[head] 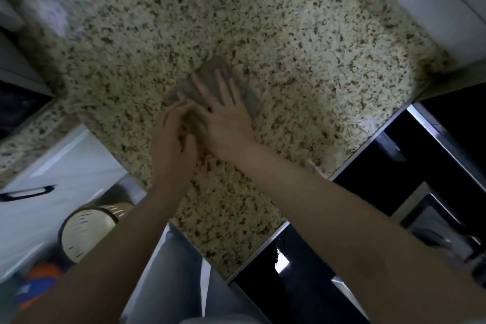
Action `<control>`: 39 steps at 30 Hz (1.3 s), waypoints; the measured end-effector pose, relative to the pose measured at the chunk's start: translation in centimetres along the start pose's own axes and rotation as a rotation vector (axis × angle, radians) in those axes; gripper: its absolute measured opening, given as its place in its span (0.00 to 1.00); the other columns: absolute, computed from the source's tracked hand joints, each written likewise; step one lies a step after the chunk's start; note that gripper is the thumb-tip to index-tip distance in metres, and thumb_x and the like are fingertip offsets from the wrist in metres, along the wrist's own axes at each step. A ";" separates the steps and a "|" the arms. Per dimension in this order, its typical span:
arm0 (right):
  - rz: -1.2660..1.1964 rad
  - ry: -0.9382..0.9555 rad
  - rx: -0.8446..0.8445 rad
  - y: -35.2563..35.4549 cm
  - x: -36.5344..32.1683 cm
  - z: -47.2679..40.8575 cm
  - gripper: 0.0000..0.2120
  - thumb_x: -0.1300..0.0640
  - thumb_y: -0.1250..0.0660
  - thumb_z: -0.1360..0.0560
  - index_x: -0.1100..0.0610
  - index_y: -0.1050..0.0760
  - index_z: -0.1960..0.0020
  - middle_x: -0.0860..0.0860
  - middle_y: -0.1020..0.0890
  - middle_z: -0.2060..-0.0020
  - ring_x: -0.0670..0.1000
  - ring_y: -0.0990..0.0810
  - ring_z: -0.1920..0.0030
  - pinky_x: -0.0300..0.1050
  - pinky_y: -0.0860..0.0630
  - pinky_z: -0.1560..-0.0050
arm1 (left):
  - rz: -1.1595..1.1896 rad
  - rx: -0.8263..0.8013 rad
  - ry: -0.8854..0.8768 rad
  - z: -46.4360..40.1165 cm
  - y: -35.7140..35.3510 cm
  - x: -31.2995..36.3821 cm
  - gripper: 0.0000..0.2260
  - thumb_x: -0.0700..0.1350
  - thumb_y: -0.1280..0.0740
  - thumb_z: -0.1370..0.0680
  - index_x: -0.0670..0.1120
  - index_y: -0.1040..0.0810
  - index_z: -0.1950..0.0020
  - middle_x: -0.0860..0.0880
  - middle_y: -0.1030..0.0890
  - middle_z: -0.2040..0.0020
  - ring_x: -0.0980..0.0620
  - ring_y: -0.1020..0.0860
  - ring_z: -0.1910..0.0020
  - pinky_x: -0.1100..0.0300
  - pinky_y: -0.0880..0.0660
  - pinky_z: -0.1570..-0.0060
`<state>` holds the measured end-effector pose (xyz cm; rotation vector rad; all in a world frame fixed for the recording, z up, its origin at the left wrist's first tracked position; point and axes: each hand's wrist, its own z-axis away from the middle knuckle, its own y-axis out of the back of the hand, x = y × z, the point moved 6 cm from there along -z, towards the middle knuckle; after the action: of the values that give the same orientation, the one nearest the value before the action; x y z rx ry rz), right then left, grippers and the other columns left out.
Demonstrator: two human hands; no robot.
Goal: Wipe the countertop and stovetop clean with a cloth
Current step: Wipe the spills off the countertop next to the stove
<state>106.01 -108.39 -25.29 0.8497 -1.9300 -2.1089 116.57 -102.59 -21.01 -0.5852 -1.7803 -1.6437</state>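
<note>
Countertop (302, 42): speckled beige-and-black granite, fills most of the head view, runs from far wall to near edge.
Cloth (223, 71): grey-brown, folded, lies flat on countertop about mid-surface, partly covered by both hands; far corner and right edge show.
Right hand (226, 118): palm down on cloth, fingers straight and spread, pressing it flat; nothing gripped.
Left hand (172, 139): just beside right hand, touching it; fingers curled at cloth's near-left edge, seem to pinch the edge, grip partly hidden by right hand.
Forearms: both bare, reaching in from bottom of view, left from lower left, right from lower right.
Stovetop (297, 279): glossy black glass with metal trim, butts against countertop on near right side; bright reflection on it; well apart from cloth.
Wall tiles (444, 8): white, upper right, behind countertop.
Cabinet door (52, 179): white, dark handle, left of countertop, below it.
Bin (86, 234): round, cream with dark rim, on floor lower left, near left forearm.
Floor item (39, 287): orange and blue, blurred, cannot tell what.
Picture quality: motion blur at left and top edges.
</note>
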 end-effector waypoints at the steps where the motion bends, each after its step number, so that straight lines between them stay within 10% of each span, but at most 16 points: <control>1: -0.011 0.099 -0.041 -0.4 0.0 0.2 0.23 0.43 0.46 0.14 0.45 0.33 0.21 0.52 0.36 0.19 0.67 0.44 0.19 0.65 0.51 0.20 | 0.019 0.014 0.013 0.0 0.5 -0.4 0.26 0.31 0.42 0.29 0.41 0.24 0.32 0.43 0.24 0.31 0.45 0.27 0.32 0.73 0.38 0.33; 4: 0.079 0.212 -0.063 0.0 4.0 -1.7 0.24 0.44 0.53 0.13 0.48 0.34 0.20 0.55 0.35 0.20 0.67 0.43 0.20 0.70 0.49 0.21 | 0.089 0.006 0.011 1.0 2.0 -0.6 0.27 0.26 0.41 0.28 0.42 0.25 0.32 0.42 0.25 0.31 0.56 0.28 0.33 0.76 0.38 0.35; 9: 0.031 -0.407 0.002 1.9 7.5 -2.8 0.25 0.44 0.55 0.12 0.44 0.47 0.16 0.49 0.51 0.16 0.62 0.58 0.17 0.56 0.69 0.21 | 0.202 -0.042 0.013 2.3 4.5 -1.9 0.29 0.30 0.42 0.26 0.55 0.28 0.31 0.53 0.26 0.33 0.56 0.28 0.32 0.69 0.33 0.33; 13: -0.013 -0.183 0.124 -1.0 -2.9 0.4 0.23 0.48 0.47 0.14 0.51 0.32 0.21 0.55 0.35 0.20 0.69 0.44 0.20 0.70 0.49 0.21 | 0.241 -0.077 0.148 3.2 6.8 -3.8 0.22 0.29 0.41 0.22 0.51 0.24 0.36 0.55 0.22 0.41 0.67 0.23 0.46 0.76 0.30 0.49; 19: -0.610 -0.268 -0.073 -3.5 -12.4 5.0 0.23 0.48 0.53 0.12 0.47 0.29 0.23 0.48 0.34 0.20 0.55 0.49 0.18 0.53 0.58 0.19 | 0.198 -0.367 0.474 4.1 8.7 -8.9 0.10 0.43 0.40 0.16 0.45 0.20 0.52 0.44 0.15 0.51 0.42 0.18 0.50 0.46 0.22 0.47; 26: -1.951 -0.863 0.104 5.0 -14.2 5.3 0.23 0.45 0.44 0.14 0.57 0.27 0.26 0.60 0.19 0.34 0.59 0.21 0.32 0.58 0.24 0.33 | 0.383 -0.372 0.248 3.2 13.5 -5.0 0.07 0.48 0.36 0.17 0.57 0.19 0.47 0.54 0.16 0.48 0.50 0.18 0.46 0.53 0.21 0.46; 30: -2.161 -0.804 0.224 9.6 -16.1 5.9 0.26 0.44 0.45 0.14 0.59 0.28 0.25 0.62 0.22 0.31 0.60 0.23 0.31 0.58 0.23 0.37 | 0.482 -0.360 0.087 2.9 16.7 -1.7 0.06 0.46 0.35 0.17 0.55 0.20 0.44 0.58 0.19 0.47 0.59 0.21 0.46 0.72 0.27 0.55; 39: -2.113 -0.559 0.313 17.0 -20.0 7.5 0.31 0.35 0.44 0.18 0.58 0.21 0.30 0.62 0.21 0.31 0.62 0.25 0.29 0.62 0.35 0.24 | 0.530 -0.295 -0.226 3.6 22.8 4.9 0.06 0.43 0.30 0.20 0.47 0.18 0.44 0.58 0.17 0.48 0.68 0.21 0.49 0.76 0.27 0.50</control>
<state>114.46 -94.95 -3.01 3.8609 -1.1292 -2.6787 128.55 -96.78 -1.49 -1.2975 -1.3641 -1.5047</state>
